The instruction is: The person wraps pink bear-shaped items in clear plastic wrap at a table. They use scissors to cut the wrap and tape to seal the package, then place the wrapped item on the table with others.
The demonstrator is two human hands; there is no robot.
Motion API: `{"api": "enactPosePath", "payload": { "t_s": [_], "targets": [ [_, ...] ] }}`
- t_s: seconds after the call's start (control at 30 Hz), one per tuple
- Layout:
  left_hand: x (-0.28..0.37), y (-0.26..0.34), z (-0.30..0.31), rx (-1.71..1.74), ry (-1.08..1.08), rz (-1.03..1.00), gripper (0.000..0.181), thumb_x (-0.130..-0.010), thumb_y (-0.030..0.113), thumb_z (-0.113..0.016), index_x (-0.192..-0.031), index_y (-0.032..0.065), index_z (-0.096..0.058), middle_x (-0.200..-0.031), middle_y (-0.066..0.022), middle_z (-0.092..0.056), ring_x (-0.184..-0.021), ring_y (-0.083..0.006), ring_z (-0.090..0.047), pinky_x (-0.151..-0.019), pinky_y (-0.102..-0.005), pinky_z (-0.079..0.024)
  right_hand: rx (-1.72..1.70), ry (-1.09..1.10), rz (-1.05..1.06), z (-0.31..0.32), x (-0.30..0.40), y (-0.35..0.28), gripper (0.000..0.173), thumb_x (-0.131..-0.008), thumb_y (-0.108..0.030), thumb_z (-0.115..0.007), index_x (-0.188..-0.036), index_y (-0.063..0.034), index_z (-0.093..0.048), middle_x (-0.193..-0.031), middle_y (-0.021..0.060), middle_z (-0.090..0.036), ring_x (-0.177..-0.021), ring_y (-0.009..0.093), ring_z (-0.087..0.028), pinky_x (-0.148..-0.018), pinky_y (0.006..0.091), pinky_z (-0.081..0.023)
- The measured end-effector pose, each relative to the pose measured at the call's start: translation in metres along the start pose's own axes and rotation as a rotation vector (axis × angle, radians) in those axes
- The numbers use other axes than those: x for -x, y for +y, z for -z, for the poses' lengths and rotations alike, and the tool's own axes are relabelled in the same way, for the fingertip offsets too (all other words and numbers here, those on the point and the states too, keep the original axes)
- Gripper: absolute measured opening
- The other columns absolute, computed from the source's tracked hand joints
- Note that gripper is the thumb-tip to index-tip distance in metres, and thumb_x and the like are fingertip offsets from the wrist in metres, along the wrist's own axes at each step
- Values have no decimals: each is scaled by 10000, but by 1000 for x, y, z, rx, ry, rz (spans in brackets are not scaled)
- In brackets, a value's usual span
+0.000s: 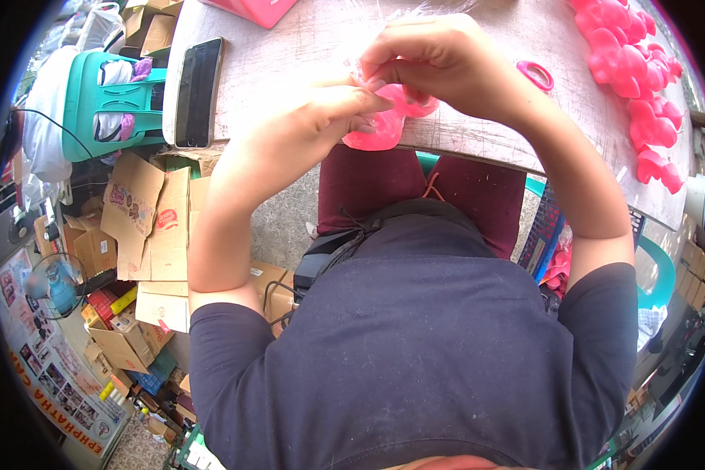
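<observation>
Both of my hands meet above the near edge of a worn white table (482, 138). My left hand (323, 114) pinches, between thumb and fingers, clear thin plastic around a glossy pink object (378, 130). At its upper side my right hand (429, 59) pinches the same clear material with thumb and forefinger. The pink object hangs just under my fingertips at the table's edge; its exact kind is unclear. Fine clear strands (411, 9) spread over the table beyond my hands, partly lost in glare. To the right of my right hand lies a pink ring-shaped thing (535, 76).
A smartphone (198, 93) lies at the table's left edge, and a pink container (261, 9) stands at the far side. Pink rounded pieces (628, 64) line the right side. Left of the table are a teal plastic chair (82, 106) and cardboard boxes (170, 223). A blue crate (543, 235) is at the right.
</observation>
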State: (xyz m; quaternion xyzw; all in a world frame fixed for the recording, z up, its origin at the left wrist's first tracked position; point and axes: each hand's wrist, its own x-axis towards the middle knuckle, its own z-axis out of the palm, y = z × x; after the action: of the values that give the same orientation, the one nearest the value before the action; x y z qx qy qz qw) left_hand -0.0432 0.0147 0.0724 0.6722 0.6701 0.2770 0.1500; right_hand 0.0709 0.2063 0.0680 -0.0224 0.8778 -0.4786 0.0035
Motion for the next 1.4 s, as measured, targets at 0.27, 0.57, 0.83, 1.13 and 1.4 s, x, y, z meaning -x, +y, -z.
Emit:
{"api": "enactPosePath", "payload": {
  "t_s": [0.27,0.57,0.83,1.13,1.4],
  "targets": [
    [3,2,-2,-60,-5,-53,239,-766,-43,-656,-982,55,-688,-873,-79,-651,-823,-248,-652,-735,-337,-528,-139,170,-130,16,18,25,271,-901,-156,-702,-1085,27,-621,-903,60,-689,-874,100,-656,-791,253,-523],
    [4,1,-3,6,46,26,226,-745,-71,-662,-924,59,-708,-912,-78,-651,-814,-200,-667,-712,-306,-535,330,468,91,-15,27,17,112,-833,-36,-655,-934,7,-634,-812,139,-646,-757,285,-650,-687,355,-507],
    [-1,2,-11,56,118,3,204,-724,-82,-692,-888,37,-718,-1165,-142,-662,-833,-205,-680,-729,-312,-551,245,449,165,-33,38,13,131,-825,43,-608,-947,-3,-607,-867,134,-634,-794,309,-642,-696,366,-511],
    [-8,-7,-13,53,117,-27,181,-790,-59,-664,-947,17,-709,-965,-99,-707,-858,-227,-687,-768,-307,-542,149,456,110,-45,47,11,172,-835,29,-638,-1005,4,-625,-883,121,-641,-807,270,-641,-725,339,-508],
    [-14,-7,-4,214,49,37,138,-807,-41,-665,-923,17,-712,-939,-92,-701,-878,-189,-679,-773,-282,-524,123,446,29,-40,68,4,410,-786,-88,-762,-1168,-16,-632,-1046,107,-656,-910,205,-633,-799,315,-508]
  ]
}}
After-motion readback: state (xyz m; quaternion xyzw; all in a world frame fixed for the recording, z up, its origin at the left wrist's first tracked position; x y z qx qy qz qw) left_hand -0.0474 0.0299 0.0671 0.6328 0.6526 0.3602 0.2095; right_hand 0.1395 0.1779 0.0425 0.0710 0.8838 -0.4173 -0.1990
